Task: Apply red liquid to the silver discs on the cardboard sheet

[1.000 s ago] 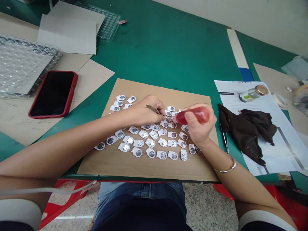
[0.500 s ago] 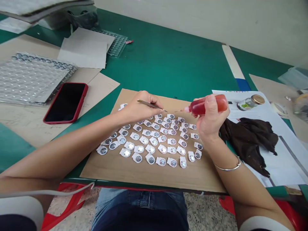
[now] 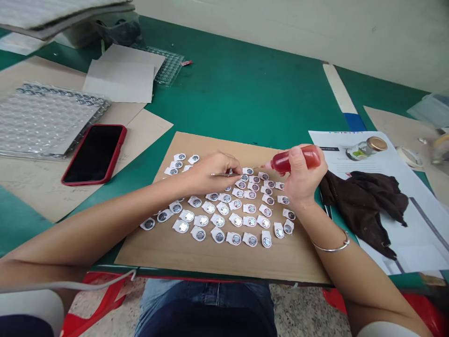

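Note:
Thin metal tweezers [image 3: 220, 174] are pinched in my left hand [image 3: 219, 169], their tip by the upper part of the rows of small pieces. My right hand [image 3: 304, 180] is wrapped round a red squeeze bottle [image 3: 296, 159], tilted so its thin needle tip points left at a white tab [image 3: 248, 171]. Several white tabs with round silvery discs [image 3: 249, 221] lie in rough rows on a brown cardboard sheet [image 3: 224, 262]. My left hand and forearm hide some of them.
At the left lie a red-cased phone [image 3: 94, 154], bubbled clear plastic trays [image 3: 45, 121] and grey card [image 3: 122, 72]. On the right, a dark cloth [image 3: 368, 201] and a small glass jar [image 3: 366, 148] rest on printed paper [image 3: 421, 234].
My left hand has moved slightly down, and the tweezers now lie nearly level beside the discs. The red bottle has shifted a little left and down, its tip closer to the upper tab.

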### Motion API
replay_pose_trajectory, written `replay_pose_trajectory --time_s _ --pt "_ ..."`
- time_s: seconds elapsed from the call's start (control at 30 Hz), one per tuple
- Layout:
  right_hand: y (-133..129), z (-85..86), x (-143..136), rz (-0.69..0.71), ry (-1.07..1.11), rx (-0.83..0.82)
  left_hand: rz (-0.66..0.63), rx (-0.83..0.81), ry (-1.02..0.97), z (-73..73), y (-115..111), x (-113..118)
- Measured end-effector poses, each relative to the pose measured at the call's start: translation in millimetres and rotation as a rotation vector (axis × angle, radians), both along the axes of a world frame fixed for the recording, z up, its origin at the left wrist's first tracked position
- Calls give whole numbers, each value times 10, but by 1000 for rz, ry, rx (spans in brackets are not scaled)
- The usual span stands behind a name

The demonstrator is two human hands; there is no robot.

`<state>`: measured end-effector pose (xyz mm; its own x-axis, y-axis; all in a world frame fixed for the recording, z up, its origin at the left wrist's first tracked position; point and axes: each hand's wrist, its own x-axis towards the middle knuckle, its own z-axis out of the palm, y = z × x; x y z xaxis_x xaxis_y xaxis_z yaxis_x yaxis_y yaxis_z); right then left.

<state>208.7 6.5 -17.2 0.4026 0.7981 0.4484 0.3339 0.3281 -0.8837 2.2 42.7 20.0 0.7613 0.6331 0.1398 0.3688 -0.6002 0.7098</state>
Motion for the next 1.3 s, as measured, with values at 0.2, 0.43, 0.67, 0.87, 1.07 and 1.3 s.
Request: replay_pose_trajectory --time_s 0.2,0.43,0.67,0.87,1.07,1.3 --pt "15 -9 25 -14 16 22 -28 38 23 -65 -10 42" --pt "-9 74 -18 38 112 -22 28 31 8 -173 -13 37" --pt "-7 24 1 47 7 7 -9 79 6 -156 -11 38" --pt "-5 -71 15 -60 -169 54 -102 179 44 -170 -28 58" --pt "-39 17 -128 -70 -150 -37 -209 327 202 -194 -128 52" --pt "-62 28 -194 1 -187 -44 -276 637 349 -231 -301 89"
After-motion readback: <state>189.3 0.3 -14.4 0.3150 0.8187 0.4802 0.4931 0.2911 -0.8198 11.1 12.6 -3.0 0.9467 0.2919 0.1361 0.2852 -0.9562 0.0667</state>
